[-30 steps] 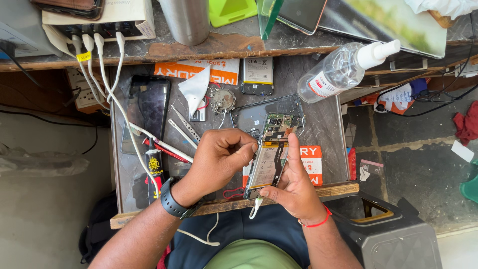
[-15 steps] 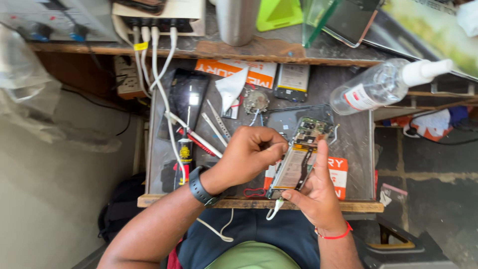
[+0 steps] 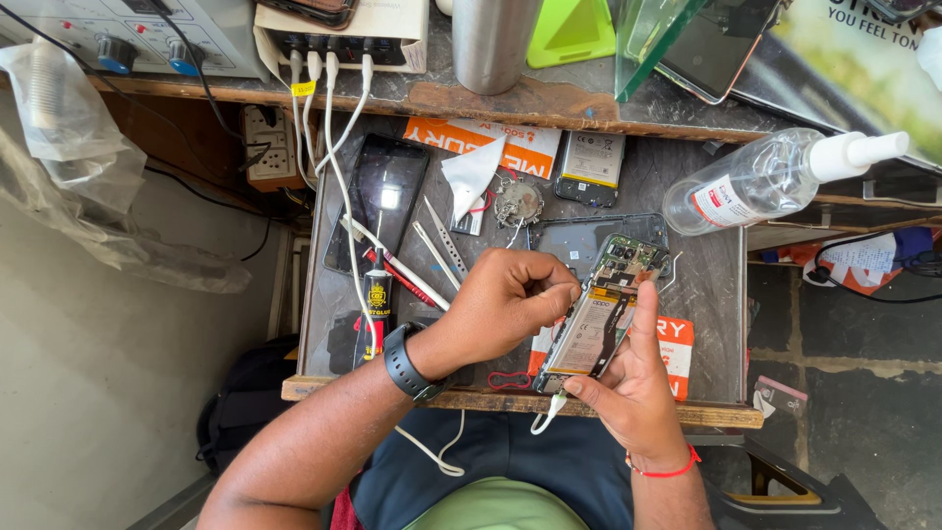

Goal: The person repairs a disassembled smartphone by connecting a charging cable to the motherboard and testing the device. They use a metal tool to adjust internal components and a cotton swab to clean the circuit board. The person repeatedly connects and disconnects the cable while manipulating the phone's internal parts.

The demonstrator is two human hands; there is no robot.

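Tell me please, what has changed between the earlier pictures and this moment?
Almost nothing among the things. The view itself drifted, so the bench sits differently in the picture. The right hand still holds the opened phone tilted over the tray, and the left hand keeps its pinched fingertips at the phone's upper edge. The tweezers, glue tube and spray bottle lie as before.

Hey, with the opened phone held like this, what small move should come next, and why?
Probably ease the left hand fingertips along the opened phone edge, since they pinch there beside the exposed battery, while the right hand steadies it from below.
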